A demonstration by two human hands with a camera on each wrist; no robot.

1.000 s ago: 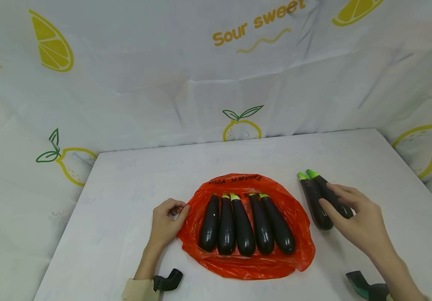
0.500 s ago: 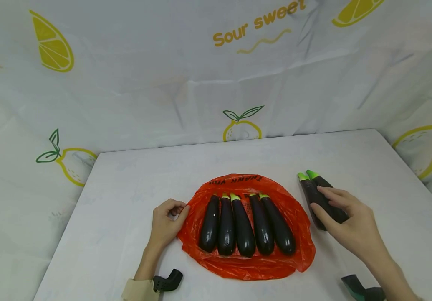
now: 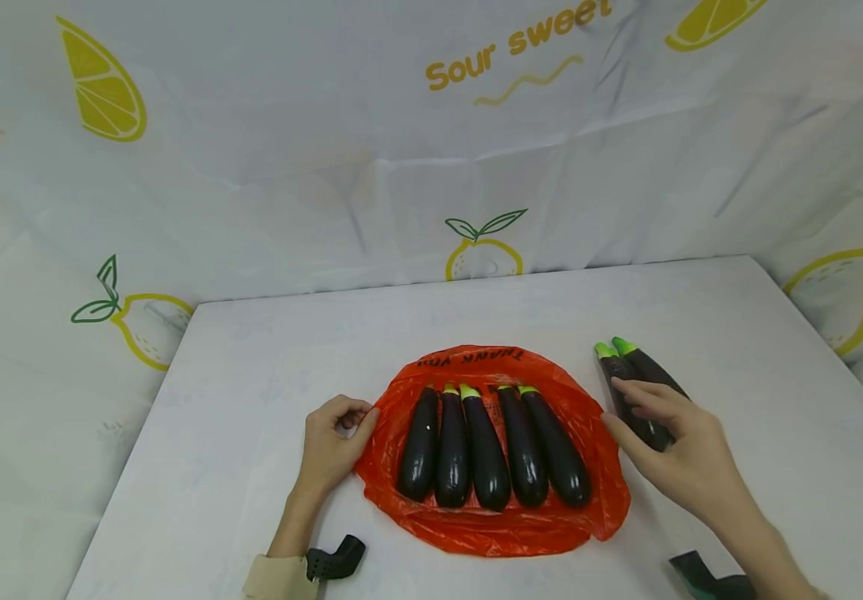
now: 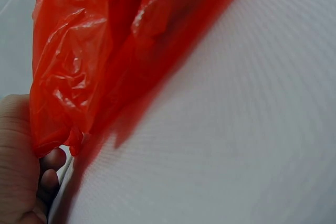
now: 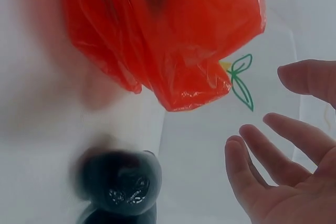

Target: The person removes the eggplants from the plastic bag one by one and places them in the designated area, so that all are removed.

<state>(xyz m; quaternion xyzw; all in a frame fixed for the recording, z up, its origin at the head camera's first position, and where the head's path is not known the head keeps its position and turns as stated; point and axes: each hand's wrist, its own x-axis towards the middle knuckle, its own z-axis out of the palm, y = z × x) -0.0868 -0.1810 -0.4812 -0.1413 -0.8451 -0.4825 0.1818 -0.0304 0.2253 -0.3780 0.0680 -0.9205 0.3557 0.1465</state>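
Observation:
A red plastic bag [image 3: 491, 537] lies spread on the table, with several dark eggplants [image 3: 487, 454] side by side on it, green ends away from me. My left hand [image 3: 332, 442] pinches the bag's left edge; the left wrist view shows the crumpled plastic [image 4: 73, 51] at the fingers. Past the bag's right side lie two more eggplants, one [image 3: 614, 367] next to the other [image 3: 652, 368]. Over their lower ends hovers my right hand [image 3: 674, 454], fingers parted and holding nothing. In the right wrist view, rounded eggplant ends [image 5: 123, 182] show apart from that hand [image 5: 294, 177].
The white table [image 3: 251, 358] reaches back to a hanging white cloth [image 3: 288, 208] printed with lemons, which also covers the sides. A black wrist device [image 3: 337, 558] sits by the left wrist and another [image 3: 709, 579] by the right.
My right hand has moved left, from over the two separate eggplants toward the bag's right edge. The left hand and the eggplants have stayed put.

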